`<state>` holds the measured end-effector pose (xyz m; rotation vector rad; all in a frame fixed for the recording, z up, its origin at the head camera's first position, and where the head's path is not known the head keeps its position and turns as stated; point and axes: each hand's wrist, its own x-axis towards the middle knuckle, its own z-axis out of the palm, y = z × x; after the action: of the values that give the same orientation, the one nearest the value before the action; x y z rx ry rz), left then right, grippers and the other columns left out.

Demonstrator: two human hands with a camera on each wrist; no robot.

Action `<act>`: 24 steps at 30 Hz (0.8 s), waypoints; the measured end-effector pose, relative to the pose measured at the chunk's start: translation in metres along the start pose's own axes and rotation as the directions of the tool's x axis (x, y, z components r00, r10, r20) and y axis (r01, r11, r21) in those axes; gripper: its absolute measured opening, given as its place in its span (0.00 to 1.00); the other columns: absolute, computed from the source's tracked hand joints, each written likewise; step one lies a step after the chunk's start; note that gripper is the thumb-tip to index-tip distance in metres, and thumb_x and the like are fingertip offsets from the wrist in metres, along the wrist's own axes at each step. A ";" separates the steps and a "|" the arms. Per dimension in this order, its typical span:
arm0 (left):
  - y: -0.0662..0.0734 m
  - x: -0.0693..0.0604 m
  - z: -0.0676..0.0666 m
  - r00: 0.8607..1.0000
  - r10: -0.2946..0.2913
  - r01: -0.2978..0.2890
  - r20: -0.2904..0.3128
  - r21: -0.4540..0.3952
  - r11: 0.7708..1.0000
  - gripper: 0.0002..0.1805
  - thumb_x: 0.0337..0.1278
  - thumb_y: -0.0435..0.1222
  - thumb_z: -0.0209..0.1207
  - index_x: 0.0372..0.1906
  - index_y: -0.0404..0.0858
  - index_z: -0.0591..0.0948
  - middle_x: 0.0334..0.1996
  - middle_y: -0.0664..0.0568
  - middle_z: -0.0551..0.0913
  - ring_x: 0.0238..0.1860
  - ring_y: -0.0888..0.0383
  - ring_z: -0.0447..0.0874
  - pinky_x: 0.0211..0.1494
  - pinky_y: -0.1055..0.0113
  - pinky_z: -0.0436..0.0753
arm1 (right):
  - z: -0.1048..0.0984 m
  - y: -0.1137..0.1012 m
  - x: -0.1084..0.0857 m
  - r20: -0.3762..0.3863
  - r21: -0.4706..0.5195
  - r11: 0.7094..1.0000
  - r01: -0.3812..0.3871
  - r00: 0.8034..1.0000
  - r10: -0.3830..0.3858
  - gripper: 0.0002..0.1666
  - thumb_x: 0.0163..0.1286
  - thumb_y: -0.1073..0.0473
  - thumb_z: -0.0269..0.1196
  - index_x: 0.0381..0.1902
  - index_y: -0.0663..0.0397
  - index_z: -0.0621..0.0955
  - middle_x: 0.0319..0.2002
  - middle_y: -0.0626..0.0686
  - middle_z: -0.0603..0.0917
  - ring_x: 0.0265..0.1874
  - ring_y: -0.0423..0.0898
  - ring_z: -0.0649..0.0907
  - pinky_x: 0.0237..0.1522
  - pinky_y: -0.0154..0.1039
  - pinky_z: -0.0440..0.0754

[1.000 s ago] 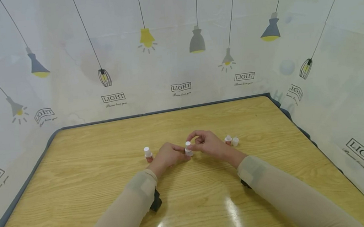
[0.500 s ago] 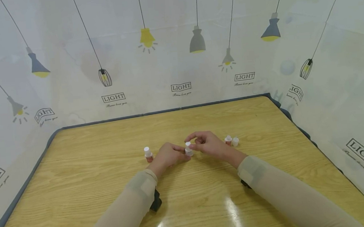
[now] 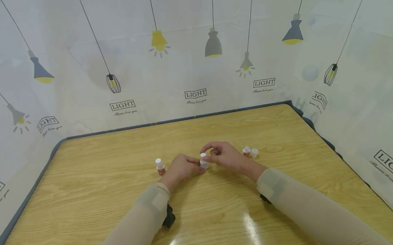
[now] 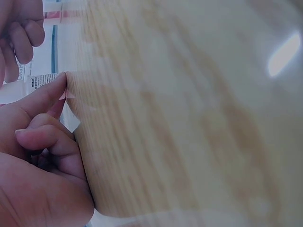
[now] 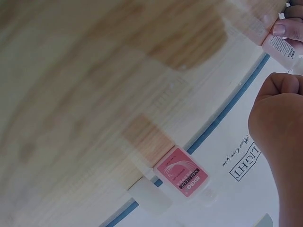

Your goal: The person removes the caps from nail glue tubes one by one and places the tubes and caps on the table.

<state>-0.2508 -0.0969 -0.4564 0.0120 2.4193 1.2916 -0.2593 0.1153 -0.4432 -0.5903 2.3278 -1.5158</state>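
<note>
A small white bottle (image 3: 204, 164) stands upright on the wooden table between the two hands. My left hand (image 3: 182, 167) holds its lower part between thumb and finger, other fingers folded in the left wrist view, where part of the printed label (image 4: 45, 80) shows. My right hand (image 3: 224, 155) pinches the white cap at its top. The fingertips on the cap are hidden in the right wrist view, which shows the back of the right hand (image 5: 277, 106) and the bottle's printed label (image 5: 280, 46).
A capped bottle with a red label (image 3: 161, 168) stands left of the left hand. Right of the right hand stand another red-labelled bottle (image 3: 246, 152), its top narrow and uncapped, and a loose white cap (image 3: 254, 153) close beside it. The printed backdrop (image 3: 192, 69) rises behind the table.
My right index finger has shifted slightly about the cap. The left hand and the bottles stay in place.
</note>
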 end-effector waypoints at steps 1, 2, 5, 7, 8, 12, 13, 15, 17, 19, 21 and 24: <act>0.000 0.000 0.000 1.000 -0.002 0.002 0.000 0.001 1.000 0.19 0.58 0.43 0.77 0.55 0.48 0.92 0.27 0.58 0.88 0.14 0.63 0.59 0.20 0.69 0.63 | 0.000 0.000 0.000 0.000 -0.003 1.000 0.000 1.000 0.000 0.17 0.80 0.56 0.65 0.61 0.55 0.84 0.20 0.44 0.68 0.17 0.41 0.62 0.23 0.33 0.64; 0.000 -0.001 0.000 1.000 -0.003 0.003 0.001 0.000 1.000 0.19 0.58 0.43 0.77 0.56 0.48 0.92 0.27 0.58 0.88 0.14 0.63 0.58 0.20 0.69 0.63 | 0.000 0.000 0.000 -0.001 -0.006 1.000 -0.001 1.000 0.001 0.17 0.80 0.56 0.65 0.61 0.54 0.84 0.20 0.44 0.68 0.17 0.41 0.62 0.23 0.33 0.64; 0.001 -0.001 -0.001 1.000 -0.006 0.006 0.001 -0.002 1.000 0.19 0.58 0.43 0.77 0.56 0.48 0.92 0.29 0.58 0.89 0.14 0.63 0.58 0.20 0.69 0.63 | 0.000 0.000 0.000 -0.001 -0.011 1.000 -0.003 1.000 0.003 0.17 0.80 0.56 0.64 0.62 0.54 0.85 0.20 0.45 0.68 0.18 0.41 0.63 0.24 0.33 0.65; 0.000 0.000 0.000 1.000 -0.007 0.007 -0.001 -0.003 1.000 0.19 0.59 0.43 0.77 0.56 0.49 0.92 0.30 0.58 0.90 0.14 0.63 0.58 0.20 0.70 0.63 | 0.000 -0.001 -0.001 -0.002 -0.011 1.000 -0.003 1.000 0.003 0.18 0.80 0.56 0.64 0.62 0.55 0.85 0.20 0.45 0.68 0.18 0.42 0.63 0.25 0.33 0.65; -0.001 0.000 0.000 1.000 -0.004 0.004 -0.002 -0.001 1.000 0.19 0.59 0.43 0.77 0.56 0.49 0.92 0.30 0.58 0.90 0.14 0.63 0.58 0.20 0.70 0.63 | 0.000 -0.001 -0.001 -0.003 -0.007 1.000 -0.003 1.000 0.003 0.18 0.80 0.56 0.64 0.62 0.55 0.85 0.20 0.45 0.68 0.18 0.42 0.63 0.25 0.33 0.65; -0.002 0.002 0.000 1.000 0.002 -0.002 -0.004 -0.002 1.000 0.19 0.59 0.43 0.77 0.55 0.49 0.92 0.29 0.57 0.90 0.14 0.63 0.57 0.20 0.69 0.63 | 0.001 -0.001 -0.001 -0.008 0.020 0.999 -0.026 1.000 0.026 0.20 0.78 0.55 0.67 0.63 0.56 0.84 0.19 0.44 0.68 0.17 0.41 0.62 0.23 0.33 0.63; -0.003 0.003 0.000 1.000 0.003 -0.003 -0.004 -0.002 1.000 0.19 0.59 0.43 0.77 0.55 0.49 0.92 0.29 0.57 0.90 0.14 0.63 0.57 0.20 0.69 0.63 | 0.001 -0.001 0.000 -0.011 0.027 0.999 -0.034 0.999 0.034 0.21 0.77 0.54 0.68 0.62 0.56 0.84 0.19 0.44 0.68 0.17 0.41 0.61 0.22 0.33 0.63; -0.003 0.003 0.000 1.000 0.003 -0.003 -0.003 -0.003 1.000 0.19 0.59 0.43 0.77 0.55 0.49 0.92 0.30 0.57 0.90 0.14 0.63 0.57 0.20 0.69 0.63 | 0.001 0.000 0.000 -0.015 0.036 0.998 -0.049 0.999 0.050 0.21 0.76 0.52 0.70 0.61 0.54 0.84 0.19 0.43 0.67 0.16 0.41 0.61 0.22 0.33 0.62; -0.003 0.003 0.000 1.000 0.003 -0.003 -0.001 0.000 1.000 0.19 0.59 0.43 0.77 0.55 0.49 0.92 0.30 0.58 0.90 0.14 0.63 0.58 0.20 0.69 0.63 | 0.001 0.000 0.001 -0.019 0.036 0.998 -0.058 0.998 0.059 0.19 0.75 0.51 0.70 0.58 0.52 0.84 0.19 0.43 0.67 0.17 0.41 0.61 0.22 0.33 0.62; -0.003 0.003 0.000 1.000 0.001 -0.001 0.000 0.002 1.000 0.19 0.59 0.43 0.77 0.55 0.49 0.92 0.31 0.58 0.90 0.14 0.63 0.58 0.20 0.69 0.63 | 0.001 0.000 0.000 -0.022 0.033 0.998 -0.059 0.998 0.060 0.16 0.75 0.52 0.70 0.56 0.49 0.84 0.19 0.43 0.67 0.17 0.41 0.61 0.22 0.34 0.62; -0.003 0.004 0.000 1.000 0.000 0.000 0.001 0.003 1.000 0.19 0.58 0.43 0.77 0.55 0.49 0.92 0.30 0.58 0.90 0.14 0.63 0.58 0.20 0.69 0.63 | 0.001 -0.001 0.000 -0.023 0.029 0.998 -0.056 0.998 0.057 0.13 0.76 0.53 0.69 0.55 0.48 0.84 0.19 0.44 0.67 0.17 0.41 0.61 0.22 0.33 0.62; -0.002 0.004 0.000 1.000 -0.003 0.003 0.001 0.003 1.000 0.19 0.58 0.43 0.77 0.54 0.49 0.92 0.29 0.58 0.89 0.14 0.63 0.58 0.20 0.69 0.63 | 0.001 -0.001 -0.001 -0.021 0.020 0.999 -0.050 0.999 0.050 0.12 0.78 0.54 0.67 0.56 0.48 0.85 0.19 0.44 0.66 0.17 0.41 0.61 0.22 0.33 0.62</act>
<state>-0.2541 -0.0976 -0.4597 0.0097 2.4196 1.2858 -0.2581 0.1147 -0.4424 -0.5095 2.3231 -1.5280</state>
